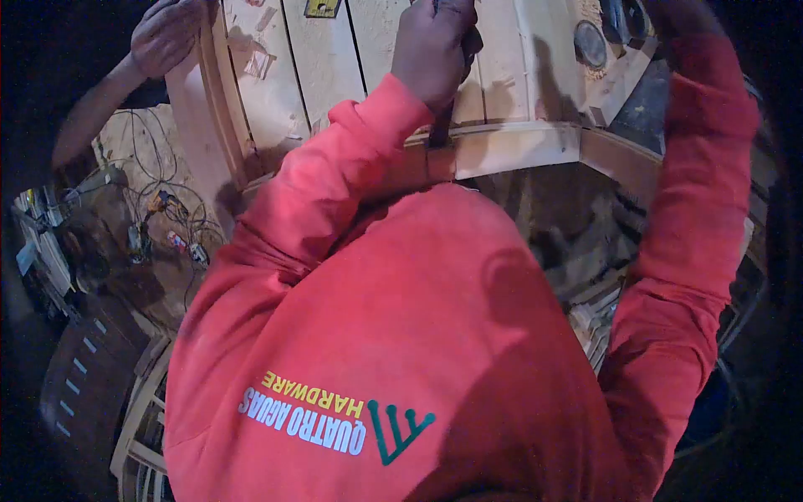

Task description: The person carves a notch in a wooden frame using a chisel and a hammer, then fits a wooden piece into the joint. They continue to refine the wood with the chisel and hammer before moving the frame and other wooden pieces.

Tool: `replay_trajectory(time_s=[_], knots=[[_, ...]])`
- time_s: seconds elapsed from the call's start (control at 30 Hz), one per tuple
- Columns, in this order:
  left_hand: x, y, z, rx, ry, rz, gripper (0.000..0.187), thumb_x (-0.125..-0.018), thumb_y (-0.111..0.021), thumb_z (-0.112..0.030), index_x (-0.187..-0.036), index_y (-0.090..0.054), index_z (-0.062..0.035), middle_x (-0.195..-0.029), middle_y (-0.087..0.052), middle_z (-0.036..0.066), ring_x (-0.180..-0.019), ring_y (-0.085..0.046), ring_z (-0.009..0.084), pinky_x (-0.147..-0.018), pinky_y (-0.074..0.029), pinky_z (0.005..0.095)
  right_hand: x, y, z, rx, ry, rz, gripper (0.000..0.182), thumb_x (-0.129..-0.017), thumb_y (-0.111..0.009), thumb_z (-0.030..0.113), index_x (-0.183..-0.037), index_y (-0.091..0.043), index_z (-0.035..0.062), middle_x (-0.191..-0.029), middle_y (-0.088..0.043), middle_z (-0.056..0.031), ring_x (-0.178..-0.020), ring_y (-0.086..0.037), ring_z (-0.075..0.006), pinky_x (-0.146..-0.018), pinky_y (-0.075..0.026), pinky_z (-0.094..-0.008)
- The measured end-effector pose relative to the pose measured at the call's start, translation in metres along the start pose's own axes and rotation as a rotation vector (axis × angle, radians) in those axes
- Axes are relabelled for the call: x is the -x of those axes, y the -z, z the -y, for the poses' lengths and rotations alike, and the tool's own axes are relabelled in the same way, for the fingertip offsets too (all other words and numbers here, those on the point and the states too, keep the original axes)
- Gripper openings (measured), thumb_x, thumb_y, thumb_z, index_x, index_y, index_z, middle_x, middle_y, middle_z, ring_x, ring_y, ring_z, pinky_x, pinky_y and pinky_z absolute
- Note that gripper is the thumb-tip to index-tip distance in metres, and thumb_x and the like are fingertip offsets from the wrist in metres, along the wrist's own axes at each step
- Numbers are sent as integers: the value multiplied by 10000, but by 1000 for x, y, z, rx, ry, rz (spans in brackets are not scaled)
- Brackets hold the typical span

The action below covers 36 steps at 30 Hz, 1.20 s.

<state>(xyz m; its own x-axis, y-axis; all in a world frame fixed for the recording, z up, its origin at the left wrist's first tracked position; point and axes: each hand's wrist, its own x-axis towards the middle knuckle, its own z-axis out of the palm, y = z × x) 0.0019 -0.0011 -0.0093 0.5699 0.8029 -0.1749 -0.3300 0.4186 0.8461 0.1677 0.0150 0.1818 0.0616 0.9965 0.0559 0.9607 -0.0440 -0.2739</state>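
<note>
My left hand [437, 46] is closed in a fist above the near edge of a wooden panel frame [519, 149]. From under it a dark narrow tool [442, 125], which looks like a chisel, reaches down to the frame's rail; its tip is hard to see. At the upper right my right arm is raised, and the right hand [682, 12] is in deep shadow at the picture's edge, its fingers not readable. Pale planks [326, 63] with dark gaps lie inside the frame. Wood chips [258, 63] are scattered on them.
Another person's hand [167, 38] rests on the frame's left side. A yellow tool [321, 8] lies on the planks at the top. Round objects [590, 43] and shavings sit at the upper right. Tangled cables [163, 184] are on the left, slatted wooden pieces [142, 443] below.
</note>
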Motion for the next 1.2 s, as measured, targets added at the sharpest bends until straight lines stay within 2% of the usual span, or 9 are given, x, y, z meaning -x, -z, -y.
replay_trajectory(time_s=[0.23, 0.4, 0.6, 0.77, 0.87, 0.97, 1.03, 1.13, 1.2], knots=[[-6, 2, 6, 0, -33, -1, 557, -1071, -410, -617, -804, -520, -141, -598, -394, -59, -490, -355, 70, -466, -283, 282, -6, 15, -1, 31, -15, 536, 578, -816, -686, 68, -1390, -624, 47, -762, -591, 9, -694, -549, -99, -631, -491, -299], [-3, 3, 3, 40, -11, -35, 554, -1073, -417, -609, -786, -516, -145, -603, -393, -59, -501, -350, 75, -480, -283, 286, -26, -8, -34, -109, 55, -41, 580, -799, -687, 29, -1374, -619, 11, -828, -641, -16, -814, -587, -130, -767, -516, -329], [-2, 3, 16, 83, 81, -55, 550, -1064, -446, -610, -735, -488, -171, -594, -370, -58, -501, -347, 84, -486, -276, 293, -12, -1, -9, 142, -51, 603, 549, -838, -710, 91, -1380, -628, 59, -852, -648, -11, -801, -575, -151, -771, -511, -360], [-5, 3, 21, 73, 72, -47, 556, -1043, -444, -655, -754, -489, -182, -583, -364, -53, -480, -340, 104, -468, -273, 296, -10, -3, -31, -40, -126, 170, 572, -806, -750, 113, -1361, -634, 37, -840, -621, -7, -765, -567, -135, -709, -503, -319], [0, 10, -21, 571, 569, 205, 564, -1023, -422, -699, -801, -509, -187, -577, -380, -55, -460, -336, 108, -439, -272, 291, 4, 1, -17, -147, -241, -28, 552, -802, -755, 123, -1329, -646, 3, -849, -630, -17, -755, -576, -131, -688, -497, -304], [-19, 24, -52, 646, 596, 463, 561, -1008, -403, -726, -834, -521, -206, -573, -378, -63, -444, -329, 103, -413, -257, 273, 12, -10, -40, -21, -36, -215, 505, -828, -745, 127, -1306, -655, -8, -819, -638, -25, -681, -577, -136, -629, -480, -311], [-11, 9, -83, 389, 519, 130, 470, -997, -531, -652, -837, -541, -210, -588, -390, -71, -450, -340, 73, -414, -251, 238, 25, -35, -24, 184, 122, -498, 496, -841, -751, 138, -1306, -655, -6, -805, -637, -17, -637, -560, -117, -582, -460, -301], [5, 22, -94, 265, 217, 348, 368, -1008, -607, -539, -926, -586, -180, -646, -471, -50, -474, -408, 64, -424, -304, 229, 54, -15, -1, -181, -129, -322, 526, -852, -771, 173, -1330, -640, -3, -824, -636, -12, -633, -543, -86, -562, -443, -276], [23, 12, -112, -81, 200, 110, 325, -1028, -607, -489, -997, -598, -166, -686, -521, -31, -484, -445, 68, -425, -331, 230, 72, -12, 8, -456, -230, -260, 539, -872, -777, 209, -1347, -628, 2, -827, -620, 12, -627, -515, -59, -542, -413, -254]])
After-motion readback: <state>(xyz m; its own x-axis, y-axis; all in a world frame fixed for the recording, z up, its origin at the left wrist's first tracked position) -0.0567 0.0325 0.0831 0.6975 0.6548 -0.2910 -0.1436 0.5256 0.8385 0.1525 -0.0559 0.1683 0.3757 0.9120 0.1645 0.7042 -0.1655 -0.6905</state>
